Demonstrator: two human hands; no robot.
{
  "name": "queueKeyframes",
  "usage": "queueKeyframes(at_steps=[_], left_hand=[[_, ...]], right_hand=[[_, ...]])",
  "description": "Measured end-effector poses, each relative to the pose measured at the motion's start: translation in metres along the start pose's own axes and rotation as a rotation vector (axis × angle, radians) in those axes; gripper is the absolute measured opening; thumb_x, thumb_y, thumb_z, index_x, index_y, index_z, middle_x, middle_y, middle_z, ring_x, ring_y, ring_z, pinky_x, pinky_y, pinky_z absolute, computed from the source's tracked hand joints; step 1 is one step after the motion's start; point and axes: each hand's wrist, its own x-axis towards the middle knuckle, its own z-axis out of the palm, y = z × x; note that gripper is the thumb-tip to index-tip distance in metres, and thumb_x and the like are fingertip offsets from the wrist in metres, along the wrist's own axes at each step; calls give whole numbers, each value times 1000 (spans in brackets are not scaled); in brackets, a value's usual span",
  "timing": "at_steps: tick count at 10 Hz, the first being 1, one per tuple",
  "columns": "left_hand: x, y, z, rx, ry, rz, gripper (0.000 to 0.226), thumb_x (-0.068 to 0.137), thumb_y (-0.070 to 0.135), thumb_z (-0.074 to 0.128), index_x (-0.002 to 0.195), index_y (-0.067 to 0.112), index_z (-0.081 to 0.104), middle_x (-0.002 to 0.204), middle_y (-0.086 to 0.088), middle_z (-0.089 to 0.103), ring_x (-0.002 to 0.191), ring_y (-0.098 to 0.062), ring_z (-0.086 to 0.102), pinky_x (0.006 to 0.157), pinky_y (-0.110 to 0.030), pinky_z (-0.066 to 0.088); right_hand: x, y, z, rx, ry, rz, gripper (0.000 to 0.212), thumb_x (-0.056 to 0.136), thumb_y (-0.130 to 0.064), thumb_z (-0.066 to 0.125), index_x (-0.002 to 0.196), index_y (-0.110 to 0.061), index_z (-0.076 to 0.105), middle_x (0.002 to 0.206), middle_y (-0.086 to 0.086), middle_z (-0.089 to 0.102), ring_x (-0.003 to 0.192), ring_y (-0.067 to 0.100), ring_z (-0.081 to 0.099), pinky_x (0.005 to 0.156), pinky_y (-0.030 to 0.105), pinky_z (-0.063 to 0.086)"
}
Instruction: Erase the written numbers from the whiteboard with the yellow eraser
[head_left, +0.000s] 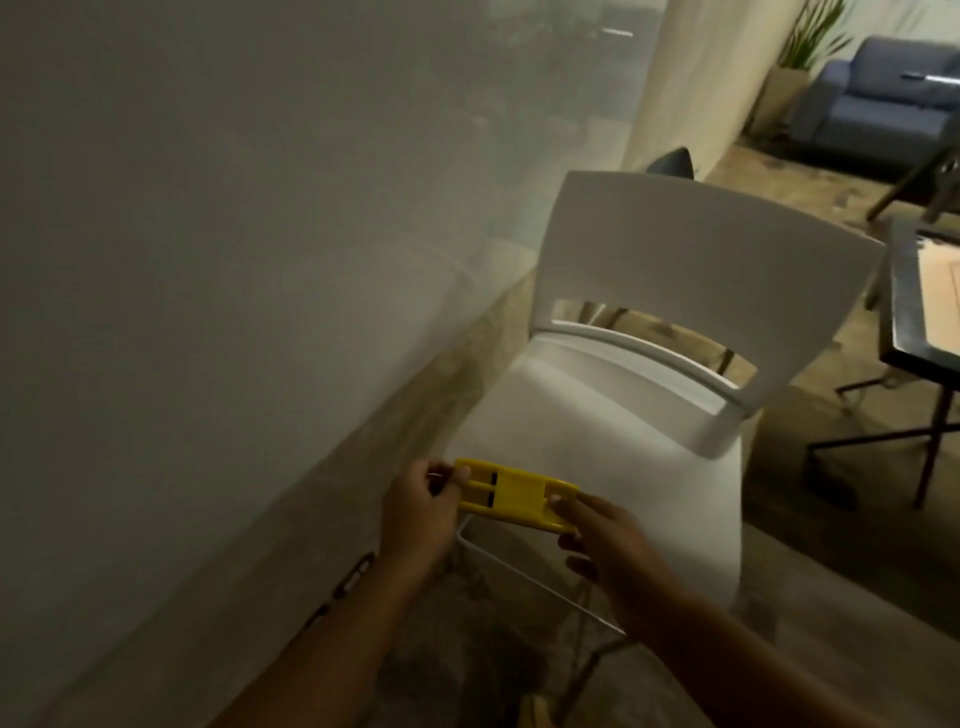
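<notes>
White chair (613, 415), bare seat, standing on brown patterned floor (857, 597)

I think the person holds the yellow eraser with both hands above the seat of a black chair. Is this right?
Not quite. The head view shows the chair is white, not black. The rest holds: the left hand and the right hand each hold one end of the yellow eraser above its seat.
</notes>
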Motion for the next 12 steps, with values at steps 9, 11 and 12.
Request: queueKeyframes(at_steps=[9,11,12], left_hand=[[86,-23,165,498,-311,9,75,108,34,55,169,14,18,178,-5,21,165,-25,22,133,-40,25],[48,-35,37,673,-44,182,72,109,39,48,169,11,21,177,-6,26,164,-22,23,132,-35,23],[24,-50,-29,723,214,345,69,107,42,46,164,6,33,171,-11,40,159,-27,39,127,-36,35]], right_hand=[[156,52,-89,-191,145,130,69,69,-44,69,128,-11,56,120,16,63,107,32,61,93,54,51],[91,19,-11,-398,-107,-62,40,81,-32,69,119,-19,63,115,6,68,103,22,65,94,46,52],[43,-3,26,-401,-231,-114,23,87,-25,68,109,-26,66,106,3,70,97,18,67,85,39,55]])
